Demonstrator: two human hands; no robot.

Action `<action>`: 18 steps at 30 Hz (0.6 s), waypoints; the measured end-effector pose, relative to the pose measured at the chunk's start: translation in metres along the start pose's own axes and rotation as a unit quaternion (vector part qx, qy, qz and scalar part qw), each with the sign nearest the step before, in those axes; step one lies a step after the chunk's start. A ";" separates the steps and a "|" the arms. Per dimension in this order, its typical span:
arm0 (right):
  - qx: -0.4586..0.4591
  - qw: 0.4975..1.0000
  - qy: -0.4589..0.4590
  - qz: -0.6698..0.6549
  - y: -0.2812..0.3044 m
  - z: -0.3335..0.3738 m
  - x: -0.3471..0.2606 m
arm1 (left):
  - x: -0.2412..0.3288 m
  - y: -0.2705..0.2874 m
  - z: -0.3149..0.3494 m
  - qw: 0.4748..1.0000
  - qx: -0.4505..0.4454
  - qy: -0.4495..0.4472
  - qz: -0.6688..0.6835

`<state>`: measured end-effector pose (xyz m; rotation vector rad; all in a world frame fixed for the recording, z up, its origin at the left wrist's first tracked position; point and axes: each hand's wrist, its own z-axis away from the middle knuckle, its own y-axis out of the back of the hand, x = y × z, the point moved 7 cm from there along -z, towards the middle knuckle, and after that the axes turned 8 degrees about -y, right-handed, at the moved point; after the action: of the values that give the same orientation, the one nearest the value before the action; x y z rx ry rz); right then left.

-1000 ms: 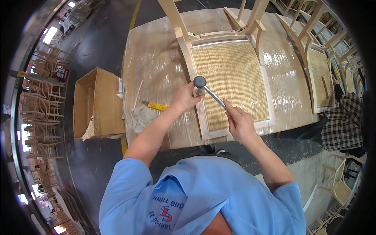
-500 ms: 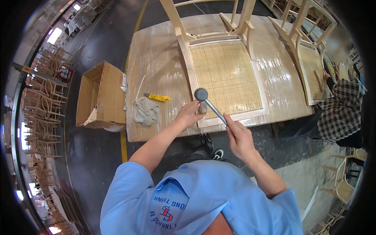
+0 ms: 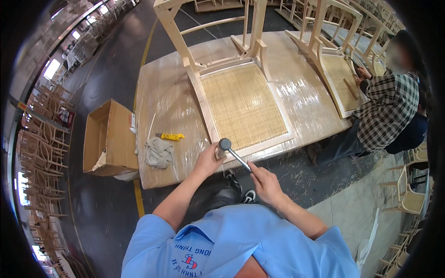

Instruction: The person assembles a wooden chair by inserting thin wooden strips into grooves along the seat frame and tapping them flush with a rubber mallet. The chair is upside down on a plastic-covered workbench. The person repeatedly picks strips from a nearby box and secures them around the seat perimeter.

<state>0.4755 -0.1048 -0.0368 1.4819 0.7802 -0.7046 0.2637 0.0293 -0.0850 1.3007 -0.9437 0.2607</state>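
Note:
My right hand (image 3: 266, 183) is wrapped round the metal handle of a mallet (image 3: 239, 159). Its dark round head (image 3: 225, 144) is over the near left corner of a chair's woven cane panel (image 3: 243, 109). At that corner my left hand (image 3: 207, 162) pinches a small wooden block (image 3: 221, 153), mostly covered by the mallet head and fingers. The pale wooden chair (image 3: 200, 95) lies on its back on a plastic-wrapped table (image 3: 178, 111), legs upward. Whether the mallet touches the block I cannot tell.
Left on the table are a yellow utility knife (image 3: 171, 136) and a grey cloth (image 3: 159, 153). An open cardboard box (image 3: 121, 139) stands beside the table. At right, a person in a checked shirt (image 3: 387, 104) works on a second chair (image 3: 337, 76). Stacked chairs (image 3: 46, 139) line the far left.
My view has tilted up, so the table and chair sit lower and further left in the picture. Both hands keep their holds, with the mallet head still by the same corner.

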 end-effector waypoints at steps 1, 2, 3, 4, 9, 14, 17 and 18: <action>0.002 1.000 0.003 -0.010 0.004 0.000 -0.005 | -0.003 0.001 0.004 1.000 0.007 0.004 -0.002; 0.005 1.000 -0.005 -0.021 0.008 0.002 -0.009 | -0.005 0.002 0.007 0.995 0.035 0.000 0.095; 0.001 1.000 -0.023 -0.016 0.009 0.007 -0.006 | -0.010 0.001 0.011 0.993 0.050 0.015 0.107; -0.003 0.999 -0.042 -0.010 0.011 0.013 -0.001 | -0.018 -0.001 0.015 0.990 0.065 0.030 0.121; -0.034 0.992 -0.114 -0.037 -0.022 0.021 0.020 | -0.122 0.021 0.034 0.967 0.185 0.145 0.100; -0.050 0.963 -0.223 -0.139 -0.083 -0.016 0.046 | -0.154 0.051 -0.021 0.963 0.170 0.155 0.143; -0.065 0.931 -0.314 -0.177 -0.146 -0.066 0.041 | -0.185 0.089 -0.055 0.956 0.209 0.166 0.126; -0.045 0.947 -0.272 -0.166 -0.167 -0.092 0.029 | -0.201 0.113 -0.065 0.954 0.224 0.187 0.065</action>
<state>0.3549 -0.0089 -0.1531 1.0031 0.6226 -1.2515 0.0948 0.1872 -0.1481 1.5303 -0.6627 0.8328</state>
